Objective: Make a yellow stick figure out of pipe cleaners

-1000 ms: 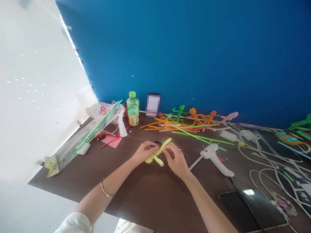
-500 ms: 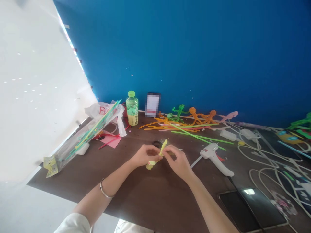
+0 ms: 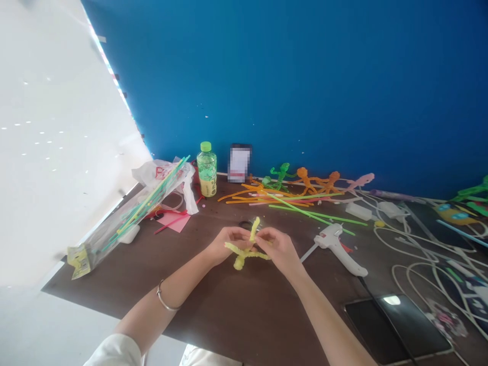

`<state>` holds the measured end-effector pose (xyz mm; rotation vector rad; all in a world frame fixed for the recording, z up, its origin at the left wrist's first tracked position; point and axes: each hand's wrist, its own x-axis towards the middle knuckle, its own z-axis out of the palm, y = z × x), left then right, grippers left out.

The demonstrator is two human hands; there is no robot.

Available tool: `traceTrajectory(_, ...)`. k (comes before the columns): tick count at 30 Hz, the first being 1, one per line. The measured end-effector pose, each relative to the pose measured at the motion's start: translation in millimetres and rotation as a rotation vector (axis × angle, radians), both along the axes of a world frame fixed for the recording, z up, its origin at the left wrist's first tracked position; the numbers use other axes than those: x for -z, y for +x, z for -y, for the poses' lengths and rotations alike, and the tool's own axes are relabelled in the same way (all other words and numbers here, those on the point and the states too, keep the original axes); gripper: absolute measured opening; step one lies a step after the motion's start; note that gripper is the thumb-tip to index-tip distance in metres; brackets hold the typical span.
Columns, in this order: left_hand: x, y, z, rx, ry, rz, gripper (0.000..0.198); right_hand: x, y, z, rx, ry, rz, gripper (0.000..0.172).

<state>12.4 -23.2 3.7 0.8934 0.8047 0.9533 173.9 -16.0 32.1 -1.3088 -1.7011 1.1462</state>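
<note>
Between my two hands is a yellow pipe-cleaner figure (image 3: 240,262), its round head toward me and its arms spread to both sides. One yellow limb sticks up and away from me between my fingertips. My left hand (image 3: 230,246) pinches the figure from the left, thumb and fingers closed on it. From the right, my right hand (image 3: 279,250) pinches it near the base of that limb. The fingers partly hide the figure's middle. Just behind my hands, scissors (image 3: 246,224) with dark handles lie on the table, partly covered.
A white glue gun (image 3: 339,249) lies right of my hands, above a dark tablet (image 3: 398,325). Green pipe cleaners (image 3: 316,215) and orange ones lie behind. A bottle (image 3: 207,173) stands at the back, left of a propped phone (image 3: 239,163). White cables (image 3: 409,277) tangle at right.
The yellow figure has turned in my hands, so its head and both spread arms now show. The upright limb tilts less to the right. Both hands stay in nearly the same place.
</note>
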Motion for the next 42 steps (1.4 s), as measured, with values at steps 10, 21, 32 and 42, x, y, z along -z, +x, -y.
traceTrajectory(10,6.1,-1.6,-0.8,0.100,-0.072,0.058,0.039,-19.7,17.7,-19.5,-0.256,-0.450,-0.004,0.022)
traceTrajectory(21,5.8,-6.5,0.1,0.342,-0.170,0.003,0.045,-25.6,18.2,-32.9,-0.613,-0.720,0.025,0.024)
traceTrajectory(32,6.8,-10.0,-7.0,0.318,-0.308,0.215,0.042,-21.5,13.3,-29.1,-0.612,-0.719,-0.188,0.025)
traceTrajectory(42,-0.7,-10.8,-5.3,0.124,-0.172,0.185,0.043,-2.4,15.0,-20.3,-0.191,-0.697,-0.302,0.020)
